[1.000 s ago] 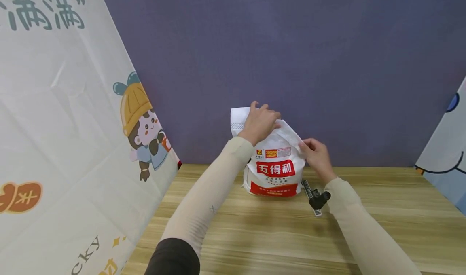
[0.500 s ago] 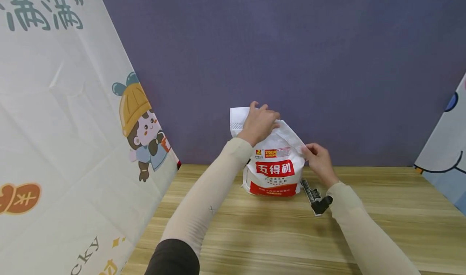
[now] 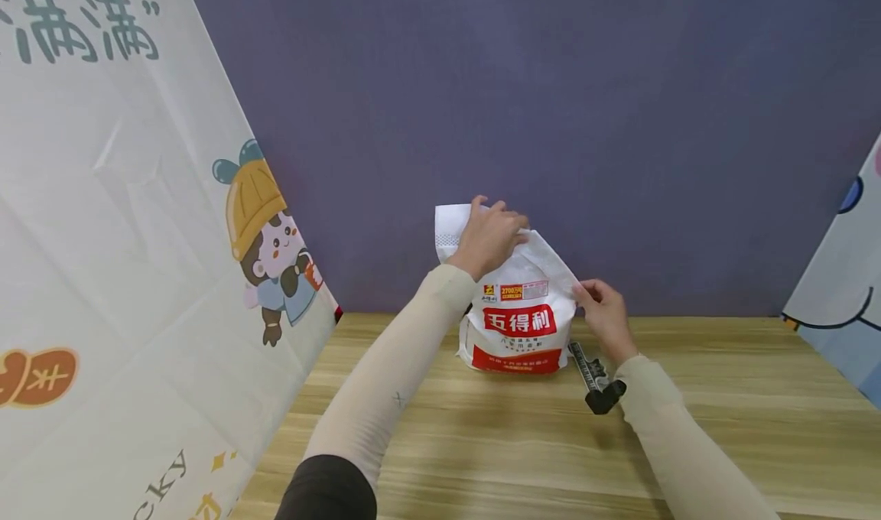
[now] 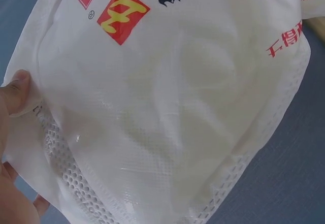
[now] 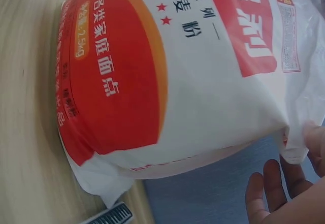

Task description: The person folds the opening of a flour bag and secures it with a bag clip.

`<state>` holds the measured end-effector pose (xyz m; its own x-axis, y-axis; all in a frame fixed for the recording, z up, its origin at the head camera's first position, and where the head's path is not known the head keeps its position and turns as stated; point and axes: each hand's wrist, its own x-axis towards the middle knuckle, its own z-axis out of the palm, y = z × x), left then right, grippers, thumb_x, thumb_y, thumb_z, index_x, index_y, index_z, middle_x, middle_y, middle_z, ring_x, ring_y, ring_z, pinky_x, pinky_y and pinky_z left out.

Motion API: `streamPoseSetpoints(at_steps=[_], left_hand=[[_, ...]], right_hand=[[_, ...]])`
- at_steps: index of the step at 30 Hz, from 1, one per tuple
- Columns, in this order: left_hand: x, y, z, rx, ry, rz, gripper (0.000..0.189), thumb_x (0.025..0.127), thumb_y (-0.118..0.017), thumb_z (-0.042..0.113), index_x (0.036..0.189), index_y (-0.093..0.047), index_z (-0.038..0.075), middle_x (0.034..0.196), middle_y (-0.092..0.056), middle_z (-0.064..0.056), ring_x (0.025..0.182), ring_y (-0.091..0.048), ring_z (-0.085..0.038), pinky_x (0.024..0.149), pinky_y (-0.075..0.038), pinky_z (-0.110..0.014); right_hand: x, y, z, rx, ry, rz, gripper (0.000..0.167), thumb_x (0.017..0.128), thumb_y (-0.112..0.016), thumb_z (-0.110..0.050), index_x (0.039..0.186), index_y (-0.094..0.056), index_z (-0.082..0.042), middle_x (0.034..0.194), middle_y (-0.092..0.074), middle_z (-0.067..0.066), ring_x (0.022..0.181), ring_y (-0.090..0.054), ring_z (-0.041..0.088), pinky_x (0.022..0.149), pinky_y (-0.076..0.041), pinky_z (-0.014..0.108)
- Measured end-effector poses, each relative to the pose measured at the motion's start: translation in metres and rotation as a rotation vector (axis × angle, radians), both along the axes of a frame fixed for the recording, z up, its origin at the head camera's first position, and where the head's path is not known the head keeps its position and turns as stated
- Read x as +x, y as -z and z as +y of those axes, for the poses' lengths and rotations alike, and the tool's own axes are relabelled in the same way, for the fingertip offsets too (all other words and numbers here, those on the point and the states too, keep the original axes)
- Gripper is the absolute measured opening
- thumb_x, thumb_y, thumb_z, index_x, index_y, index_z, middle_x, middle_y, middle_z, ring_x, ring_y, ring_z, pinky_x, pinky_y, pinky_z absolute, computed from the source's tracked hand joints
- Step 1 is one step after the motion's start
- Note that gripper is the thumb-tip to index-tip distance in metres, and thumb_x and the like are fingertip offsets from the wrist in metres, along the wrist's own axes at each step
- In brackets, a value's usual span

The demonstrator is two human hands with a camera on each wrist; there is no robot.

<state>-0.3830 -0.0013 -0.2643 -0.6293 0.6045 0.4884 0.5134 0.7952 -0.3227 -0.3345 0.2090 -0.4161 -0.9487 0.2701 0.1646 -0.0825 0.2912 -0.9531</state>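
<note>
A white flour bag point(image 3: 519, 321) with red panels and Chinese lettering stands upright on the wooden table, against the back wall. My left hand point(image 3: 489, 237) grips its top edge, which leans to the left. In the left wrist view, the thumb point(image 4: 18, 89) lies on the bag's face beside a band of perforated dots, with other fingers behind the material. My right hand point(image 3: 607, 317) pinches the bag's upper right edge between thumb and fingers. Close up in the right wrist view, this hand point(image 5: 299, 193) holds a folded corner of the bag, its other fingers loosely bent below.
A narrow dark strip with a pale pattern point(image 3: 583, 361) lies on the table point(image 3: 482, 443) right of the bag. A black device point(image 3: 606, 398) sits at my right wrist, overlapping the strip. A grey-blue wall point(image 3: 482, 107) rises behind; a printed white sheet point(image 3: 138, 237) hangs at left.
The right hand has shifted slightly down along the bag's right edge, keeping its pinch. The left hand and the bag stay almost where they were.
</note>
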Motion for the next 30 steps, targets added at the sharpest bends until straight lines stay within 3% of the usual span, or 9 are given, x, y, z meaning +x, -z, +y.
streamPoseSetpoints(at_steps=[4,12,18,30], left_hand=[[0.000,0.002,0.000,0.013,0.012,-0.004,0.026,0.102,-0.060,0.042,0.123,-0.073,0.033,0.123,-0.074,0.014,0.115,-0.063,-0.010,0.120,-0.030,-0.051],[0.001,0.004,-0.002,0.020,0.016,0.011,0.025,0.104,-0.058,0.041,0.123,-0.072,0.033,0.123,-0.074,0.014,0.115,-0.063,-0.010,0.120,-0.031,-0.050],[0.002,0.006,-0.004,0.039,0.036,0.009,0.024,0.104,-0.058,0.039,0.121,-0.073,0.032,0.120,-0.075,0.013,0.114,-0.064,-0.010,0.119,-0.032,-0.050],[0.000,0.005,-0.004,0.041,0.046,0.037,0.024,0.104,-0.057,0.039,0.120,-0.073,0.032,0.119,-0.075,0.014,0.112,-0.064,-0.010,0.118,-0.034,-0.049]], right_hand=[[-0.001,0.005,-0.001,-0.053,0.023,0.018,0.038,0.107,-0.054,-0.034,0.124,-0.062,-0.002,0.108,-0.059,0.005,0.105,-0.055,0.026,0.083,-0.051,0.028],[-0.001,0.009,0.000,-0.060,0.043,0.029,0.035,0.106,-0.055,-0.030,0.122,-0.063,0.000,0.102,-0.059,0.000,0.093,-0.053,0.012,0.075,-0.049,0.019],[0.001,0.012,0.000,-0.072,0.055,0.003,0.033,0.106,-0.055,-0.029,0.122,-0.063,-0.001,0.102,-0.058,-0.001,0.097,-0.052,0.015,0.076,-0.048,0.019],[0.001,0.017,0.004,-0.085,0.080,0.054,0.033,0.104,-0.060,-0.028,0.118,-0.066,0.001,0.090,-0.058,-0.012,0.092,-0.054,0.015,0.071,-0.048,0.017]])
